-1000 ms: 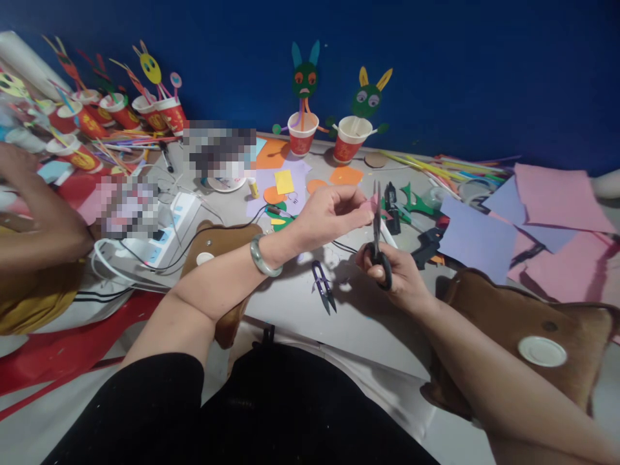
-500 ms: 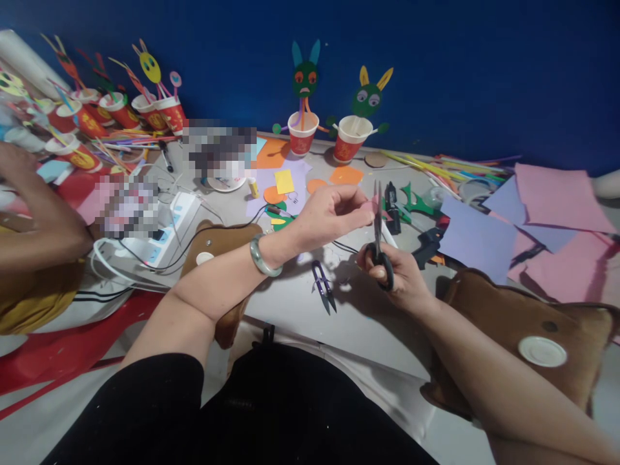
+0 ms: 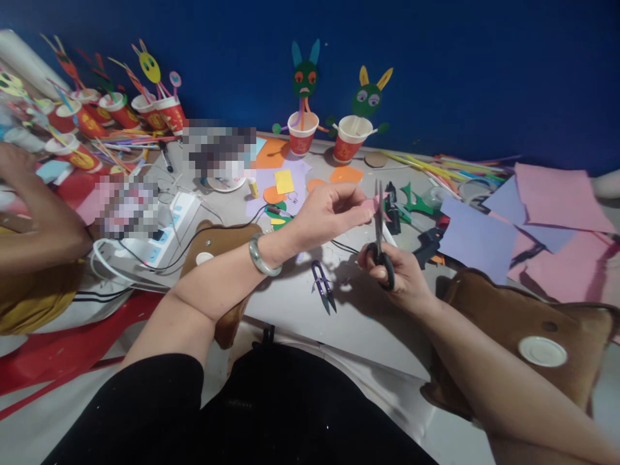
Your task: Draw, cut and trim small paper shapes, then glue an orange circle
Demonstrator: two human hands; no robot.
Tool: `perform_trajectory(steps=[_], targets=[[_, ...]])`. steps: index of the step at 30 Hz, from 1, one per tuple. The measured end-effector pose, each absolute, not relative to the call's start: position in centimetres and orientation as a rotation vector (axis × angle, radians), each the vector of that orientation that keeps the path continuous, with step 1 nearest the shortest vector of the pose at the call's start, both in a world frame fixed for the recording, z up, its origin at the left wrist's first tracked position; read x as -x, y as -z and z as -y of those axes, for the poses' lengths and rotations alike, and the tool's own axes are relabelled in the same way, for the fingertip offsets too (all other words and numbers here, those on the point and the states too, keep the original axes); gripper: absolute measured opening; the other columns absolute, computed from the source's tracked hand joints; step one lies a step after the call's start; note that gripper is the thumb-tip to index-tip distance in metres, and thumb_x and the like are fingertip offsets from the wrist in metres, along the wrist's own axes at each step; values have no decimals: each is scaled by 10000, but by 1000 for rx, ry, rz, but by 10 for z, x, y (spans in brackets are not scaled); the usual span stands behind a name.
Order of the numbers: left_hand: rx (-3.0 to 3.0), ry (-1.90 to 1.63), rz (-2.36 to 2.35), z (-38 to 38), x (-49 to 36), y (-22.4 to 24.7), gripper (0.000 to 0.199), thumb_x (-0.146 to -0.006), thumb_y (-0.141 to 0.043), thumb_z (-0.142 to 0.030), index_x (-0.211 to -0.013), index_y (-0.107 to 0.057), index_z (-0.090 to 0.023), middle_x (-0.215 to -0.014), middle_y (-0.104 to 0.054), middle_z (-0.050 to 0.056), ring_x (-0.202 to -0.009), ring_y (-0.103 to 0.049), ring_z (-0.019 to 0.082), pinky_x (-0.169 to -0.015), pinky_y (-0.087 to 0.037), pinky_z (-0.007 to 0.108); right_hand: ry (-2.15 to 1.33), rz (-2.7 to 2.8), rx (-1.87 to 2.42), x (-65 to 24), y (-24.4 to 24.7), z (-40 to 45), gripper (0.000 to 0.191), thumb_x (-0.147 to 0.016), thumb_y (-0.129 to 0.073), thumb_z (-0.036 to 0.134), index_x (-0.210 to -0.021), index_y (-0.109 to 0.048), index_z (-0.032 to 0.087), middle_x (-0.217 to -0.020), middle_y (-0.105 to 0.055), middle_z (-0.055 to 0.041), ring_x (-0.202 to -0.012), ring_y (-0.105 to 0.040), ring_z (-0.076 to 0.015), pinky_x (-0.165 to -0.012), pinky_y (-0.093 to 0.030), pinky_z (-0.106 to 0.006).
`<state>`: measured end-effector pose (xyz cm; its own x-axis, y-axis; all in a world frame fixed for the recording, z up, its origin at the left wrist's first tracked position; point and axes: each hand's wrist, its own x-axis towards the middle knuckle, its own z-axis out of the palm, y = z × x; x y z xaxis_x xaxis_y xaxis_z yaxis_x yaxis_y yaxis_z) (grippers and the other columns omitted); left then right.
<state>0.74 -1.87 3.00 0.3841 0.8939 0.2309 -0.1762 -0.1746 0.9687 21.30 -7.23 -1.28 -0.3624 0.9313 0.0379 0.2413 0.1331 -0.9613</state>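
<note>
My left hand (image 3: 339, 210) pinches a small pink paper piece (image 3: 381, 205) between thumb and fingers, above the middle of the table. Black-handled scissors (image 3: 378, 223) are gripped in my right hand (image 3: 400, 274), blades pointing up and lying across the pink paper near my left fingertips. Below my left hand, purple thread snips (image 3: 323, 287) lie on the tabletop (image 3: 290, 303). Two red-and-white paper cups (image 3: 303, 139) with green paper figures in them stand beyond my hands.
Pink and purple paper sheets (image 3: 477, 239) lie at the right. A white power strip (image 3: 172, 229) with cables is at the left, near another person's arm (image 3: 41, 213). Brown cushions (image 3: 513, 336) lie at the table's front edge. Several decorated cups (image 3: 169, 116) stand back left.
The pink paper shows more on the right side of the blades, and the blades look slightly more apart. Both hands have barely moved.
</note>
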Motion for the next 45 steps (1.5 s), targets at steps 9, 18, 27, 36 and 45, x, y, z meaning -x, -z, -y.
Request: perform_trajectory(steps=[9, 18, 27, 36, 45], targets=[[-1424, -1112, -692, 19, -7, -33, 395, -860, -840, -455, -703, -606, -178, -679, -608, -11, -639, -506, 79, -611, -419, 257, -1241, 1729, 1125, -213, 14, 71, 741, -686, -724, 941, -645, -519, 230, -645, -556, -13, -603, -466, -167, -577, -382, -335], [-1454, -1126, -732, 20, -5, -34, 321, -896, -785, -336, -695, -591, -180, -661, -579, -18, -635, -490, 79, -616, -408, 263, -1210, 1762, 1130, -213, 12, 72, 737, -711, -694, 949, -660, -528, 232, -648, -551, -12, -600, -466, -162, -572, -388, -332], [-1425, -1128, -737, 20, -5, -35, 267, -911, -735, -240, -692, -601, -167, -671, -597, -5, -635, -492, 78, -607, -398, 269, -1228, 1735, 1129, -213, 14, 72, 726, -705, -719, 934, -669, -553, 228, -649, -541, -5, -605, -459, -161, -592, -388, -330], [-1406, -1165, -711, 18, -5, -34, 299, -870, -796, -305, -683, -609, -166, -676, -626, -3, -639, -521, 82, -607, -420, 261, -1245, 1735, 1165, -212, 10, 73, 711, -708, -738, 912, -661, -536, 232, -656, -548, -18, -609, -466, -172, -594, -406, -343], [-1400, -1164, -706, 19, -5, -35, 294, -864, -798, -325, -691, -618, -169, -690, -642, -1, -653, -540, 84, -626, -447, 258, -1243, 1715, 1152, -211, 11, 74, 738, -683, -728, 940, -658, -538, 227, -650, -560, -11, -602, -464, -161, -585, -405, -329]])
